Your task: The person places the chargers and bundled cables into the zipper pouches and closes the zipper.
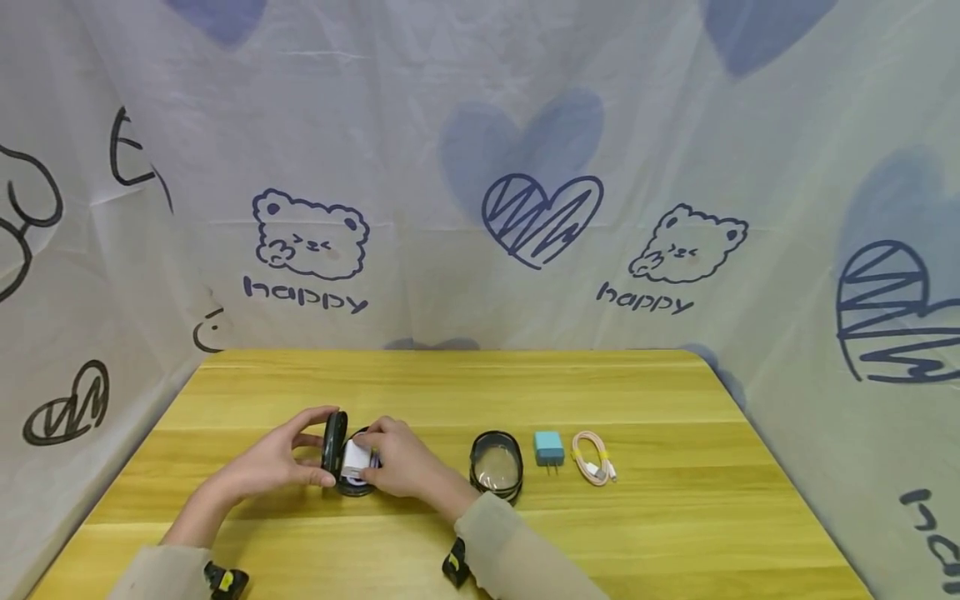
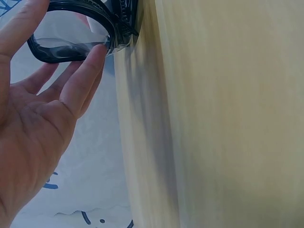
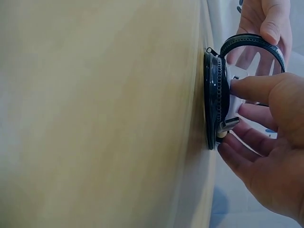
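On the left part of the table a small round black zip case with clear windows lies with its lid raised. My left hand grips that lid between thumb and fingers; the left wrist view shows its clear window and black rim. My right hand pinches a white charger plug at the case's bottom half. Seen from the right wrist, the bottom half stands on the table, and a cable's metal USB connector pokes out near the right fingertips.
A second round case with a clear top and black edge lies right of my right forearm. Farther right are a blue charger plug, prongs toward me, and a coiled pale pink cable with yellow ties. Printed cloth hangs behind the table.
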The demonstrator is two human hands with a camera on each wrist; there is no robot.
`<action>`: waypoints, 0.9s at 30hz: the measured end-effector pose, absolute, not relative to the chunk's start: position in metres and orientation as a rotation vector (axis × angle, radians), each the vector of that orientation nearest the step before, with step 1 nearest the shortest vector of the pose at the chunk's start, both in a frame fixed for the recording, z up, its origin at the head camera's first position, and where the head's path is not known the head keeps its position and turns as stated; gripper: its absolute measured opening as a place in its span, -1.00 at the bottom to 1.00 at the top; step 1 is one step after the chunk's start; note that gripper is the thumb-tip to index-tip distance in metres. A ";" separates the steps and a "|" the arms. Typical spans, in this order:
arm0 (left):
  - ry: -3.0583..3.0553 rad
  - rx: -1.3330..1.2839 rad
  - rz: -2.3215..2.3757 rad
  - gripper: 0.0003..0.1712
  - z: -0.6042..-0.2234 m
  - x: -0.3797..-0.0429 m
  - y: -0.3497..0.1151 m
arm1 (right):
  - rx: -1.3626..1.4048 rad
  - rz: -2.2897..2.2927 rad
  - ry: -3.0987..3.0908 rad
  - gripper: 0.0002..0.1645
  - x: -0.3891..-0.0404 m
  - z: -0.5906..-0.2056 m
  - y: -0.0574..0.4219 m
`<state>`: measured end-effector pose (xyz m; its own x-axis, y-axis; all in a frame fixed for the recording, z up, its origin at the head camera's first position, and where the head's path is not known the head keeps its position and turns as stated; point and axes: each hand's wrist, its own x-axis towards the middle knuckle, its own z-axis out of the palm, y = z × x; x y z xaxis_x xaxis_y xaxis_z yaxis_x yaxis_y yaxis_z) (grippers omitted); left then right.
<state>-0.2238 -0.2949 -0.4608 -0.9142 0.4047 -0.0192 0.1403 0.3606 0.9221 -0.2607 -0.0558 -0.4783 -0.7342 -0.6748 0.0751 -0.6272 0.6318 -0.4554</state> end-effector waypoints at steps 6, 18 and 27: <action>2.425 0.475 1.535 0.24 -0.461 -0.224 -0.293 | -1.087 -0.673 2.746 -0.36 -0.260 -0.478 -0.053; 2.694 0.503 1.273 0.19 -0.456 -0.222 -0.277 | -0.989 -0.994 2.702 -0.42 -0.258 -0.472 -0.035; 2.882 0.579 1.016 0.20 -0.453 -0.221 -0.257 | -0.846 -1.265 2.671 -0.48 -0.264 -0.474 -0.021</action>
